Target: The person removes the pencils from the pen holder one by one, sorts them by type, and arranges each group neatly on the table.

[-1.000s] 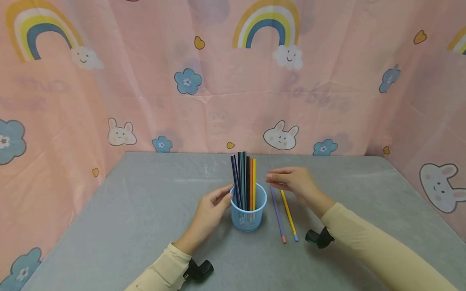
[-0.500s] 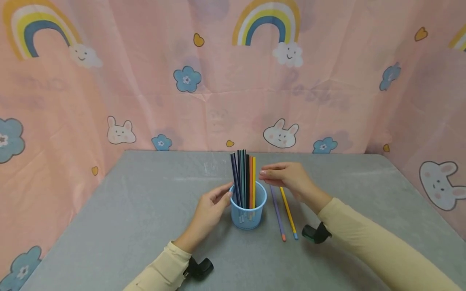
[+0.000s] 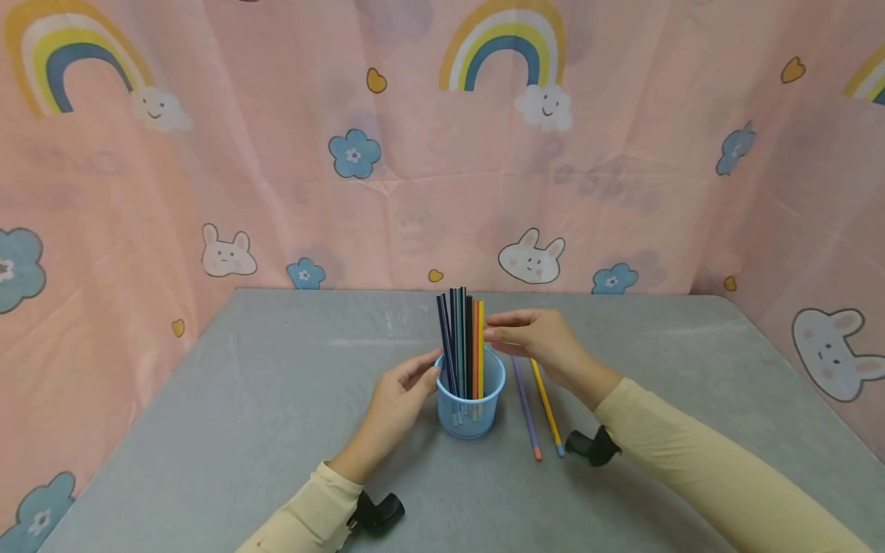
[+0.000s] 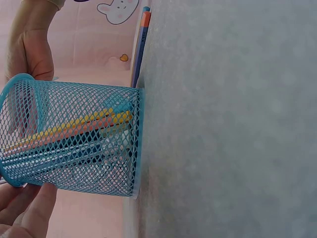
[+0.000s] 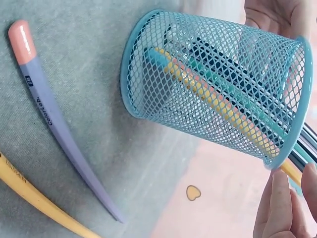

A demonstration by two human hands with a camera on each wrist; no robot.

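Note:
A light blue mesh pencil cup (image 3: 466, 418) stands upright on the grey table, holding several pencils (image 3: 462, 338), dark, teal, orange and yellow. My left hand (image 3: 397, 399) holds the cup at its left rim, thumb in front and fingers behind. The right hand (image 3: 546, 346) is raised at the cup's right side. Its fingertips are beside the upper part of the yellow pencil (image 5: 293, 173) in the cup, with thumb and fingers apart. Whether they touch that pencil is unclear. A purple pencil (image 3: 527, 411) and another yellow pencil (image 3: 548, 411) lie on the table right of the cup.
The grey table (image 3: 297, 430) reaches back to a pink curtain (image 3: 415, 192) with rainbows, rabbits and flowers. A black wrist camera (image 3: 379, 513) sits on the left wrist and another black camera (image 3: 593, 447) on the right.
My right hand has moved left from above the loose pencils to the pencils in the cup. The left hand, the cup and the loose pencils stay in place.

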